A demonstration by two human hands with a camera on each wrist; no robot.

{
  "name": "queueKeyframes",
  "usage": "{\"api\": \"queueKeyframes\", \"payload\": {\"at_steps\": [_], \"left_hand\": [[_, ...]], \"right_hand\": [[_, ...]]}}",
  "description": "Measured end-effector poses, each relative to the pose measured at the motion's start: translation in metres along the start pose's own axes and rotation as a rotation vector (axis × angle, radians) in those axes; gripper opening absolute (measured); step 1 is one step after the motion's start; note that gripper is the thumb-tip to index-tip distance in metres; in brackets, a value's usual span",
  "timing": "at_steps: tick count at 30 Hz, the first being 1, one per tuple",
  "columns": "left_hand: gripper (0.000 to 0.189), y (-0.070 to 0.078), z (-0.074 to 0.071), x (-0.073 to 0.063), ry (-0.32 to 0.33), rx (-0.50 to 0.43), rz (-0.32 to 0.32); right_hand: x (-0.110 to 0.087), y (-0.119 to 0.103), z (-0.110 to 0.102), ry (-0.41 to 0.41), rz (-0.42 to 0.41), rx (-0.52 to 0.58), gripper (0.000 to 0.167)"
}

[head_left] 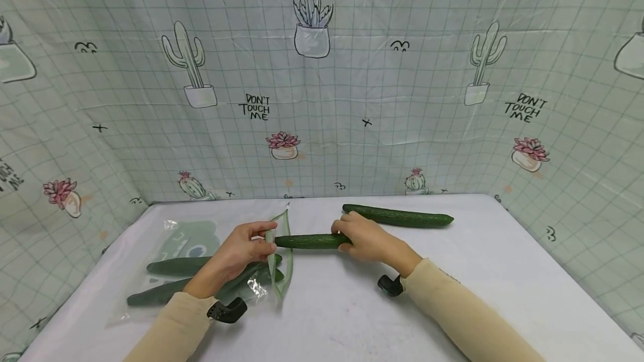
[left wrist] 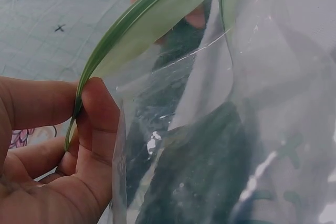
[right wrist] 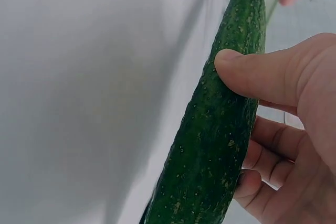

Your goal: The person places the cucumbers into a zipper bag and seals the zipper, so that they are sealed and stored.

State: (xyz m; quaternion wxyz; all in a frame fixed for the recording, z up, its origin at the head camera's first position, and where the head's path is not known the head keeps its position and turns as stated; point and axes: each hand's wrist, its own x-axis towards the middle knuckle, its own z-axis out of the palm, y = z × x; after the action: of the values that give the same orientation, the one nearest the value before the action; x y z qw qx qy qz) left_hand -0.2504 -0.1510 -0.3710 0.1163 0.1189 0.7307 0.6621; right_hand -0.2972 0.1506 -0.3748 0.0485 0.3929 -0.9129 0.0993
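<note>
My left hand (head_left: 238,253) pinches the green-edged rim of a clear plastic bag (left wrist: 294,103) between thumb and fingers, and the bag's mouth stands apart toward the right. Inside the bag lie several cucumbers (head_left: 176,266), seen dimly through the plastic. My right hand (head_left: 366,237) grips a dark green cucumber (right wrist: 210,145) near one end, thumb on one side and fingers on the other. That cucumber lies level, its far tip at the bag's mouth; whether the tip is past the rim I cannot tell.
Another cucumber (head_left: 402,217) lies on the white table (head_left: 427,306) behind my right hand. A grid-patterned curtain (head_left: 322,94) with plant drawings rises at the table's back edge and along both sides. Dark wrist cameras (head_left: 227,310) sit on both sleeves.
</note>
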Motion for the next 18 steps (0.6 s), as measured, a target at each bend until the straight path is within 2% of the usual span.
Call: {"api": "queueKeyframes", "payload": {"at_steps": [5,11,18], "left_hand": [[0.061,0.000,0.001,0.000,0.001,0.004,-0.007],[0.059,0.000,0.002,0.001,0.006,0.008,-0.008],[0.058,0.001,0.002,0.002,0.016,0.012,-0.026]], "right_hand": [[0.022,-0.016,0.010,-0.040,-0.022,-0.033,0.029],[0.046,-0.032,0.017,-0.070,-0.008,-0.042,0.027],[0.065,-0.046,0.022,-0.086,-0.013,-0.038,0.024]]}}
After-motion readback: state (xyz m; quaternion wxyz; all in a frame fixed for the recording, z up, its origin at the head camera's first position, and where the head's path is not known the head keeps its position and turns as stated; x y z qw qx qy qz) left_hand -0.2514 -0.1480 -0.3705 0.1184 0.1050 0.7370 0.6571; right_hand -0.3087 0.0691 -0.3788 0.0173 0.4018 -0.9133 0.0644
